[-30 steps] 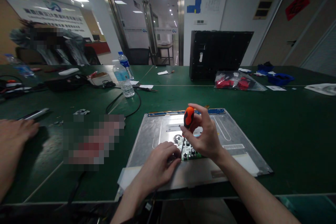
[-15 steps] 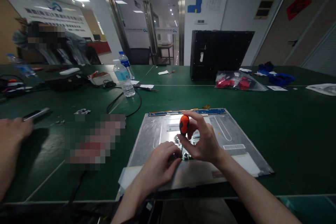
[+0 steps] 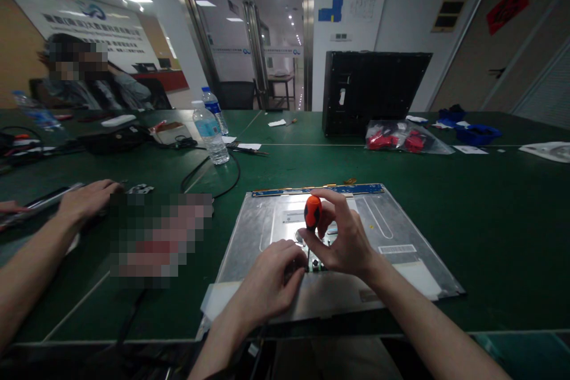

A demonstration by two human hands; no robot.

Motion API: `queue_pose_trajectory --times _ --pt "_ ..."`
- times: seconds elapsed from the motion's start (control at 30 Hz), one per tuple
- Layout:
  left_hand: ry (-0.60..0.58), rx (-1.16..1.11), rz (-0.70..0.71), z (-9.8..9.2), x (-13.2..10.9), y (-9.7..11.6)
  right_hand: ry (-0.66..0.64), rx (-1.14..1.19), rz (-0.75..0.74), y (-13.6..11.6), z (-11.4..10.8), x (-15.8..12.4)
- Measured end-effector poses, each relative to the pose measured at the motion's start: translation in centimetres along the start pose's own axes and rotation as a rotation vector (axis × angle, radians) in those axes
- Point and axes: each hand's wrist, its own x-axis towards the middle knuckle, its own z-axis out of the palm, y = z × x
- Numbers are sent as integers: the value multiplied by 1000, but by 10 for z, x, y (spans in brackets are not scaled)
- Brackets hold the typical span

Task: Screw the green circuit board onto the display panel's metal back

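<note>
A metal-backed display panel (image 3: 249, 231) lies flat at the table's front edge, with a small green circuit board (image 3: 317, 267) on its middle. My right hand (image 3: 345, 234) is closed round the orange and black handle of a screwdriver (image 3: 313, 212). The screwdriver stands nearly upright, its shaft pointing down at the board's left part. Low on the panel rests my left hand (image 3: 278, 267), fingers curled together beside the screwdriver tip. Whatever those fingertips pinch is hidden.
At the left, another person's hand (image 3: 91, 196) reaches over a long metal-edged part (image 3: 48, 197). Water bottles (image 3: 214, 135) and a cable stand beyond. A black monitor housing (image 3: 374, 92) and a bag of red parts (image 3: 403, 138) are at the back right. A person sits across the table.
The other person's hand at the left has moved right and forward, with the long part now lying differently. The seated person has shifted. My hands and the screwdriver have barely moved.
</note>
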Motion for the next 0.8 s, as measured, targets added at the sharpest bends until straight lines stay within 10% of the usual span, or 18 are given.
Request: queue_pose_trajectory --times 0.8 --pt "5 -22 -16 -1 0 3 -25 -54 -51 0 -1 -2"
